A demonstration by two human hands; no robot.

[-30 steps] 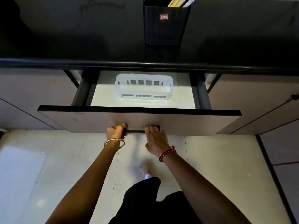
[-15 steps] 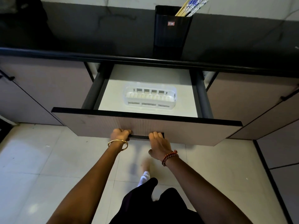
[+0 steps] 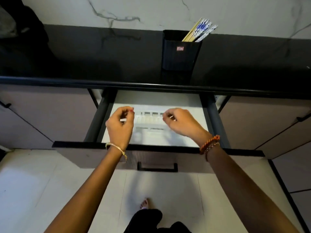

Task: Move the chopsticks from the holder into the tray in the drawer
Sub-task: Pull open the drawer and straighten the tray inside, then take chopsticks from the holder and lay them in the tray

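Several chopsticks [image 3: 201, 30], some plain wood and some blue-and-white, stand in a black holder [image 3: 180, 54] on the dark counter, leaning right. Below it the drawer [image 3: 156, 101] is pulled out. A white slotted tray [image 3: 150, 119] lies inside, looking blurred. My left hand [image 3: 120, 125] is curled on the tray's left end and my right hand [image 3: 180, 122] on its right end, so both ends are hidden. Neither hand holds chopsticks.
The drawer's front panel with its black handle [image 3: 157, 166] juts out toward me over the pale tiled floor [image 3: 33, 190]. Closed cabinet fronts [image 3: 42, 115] flank the drawer. A marble-look wall [image 3: 151, 12] rises behind the counter. My foot [image 3: 144, 203] shows below.
The drawer came further out. Both hands let go of the drawer handle and rose over the drawer front to the two ends of the tray. The view tilted up.
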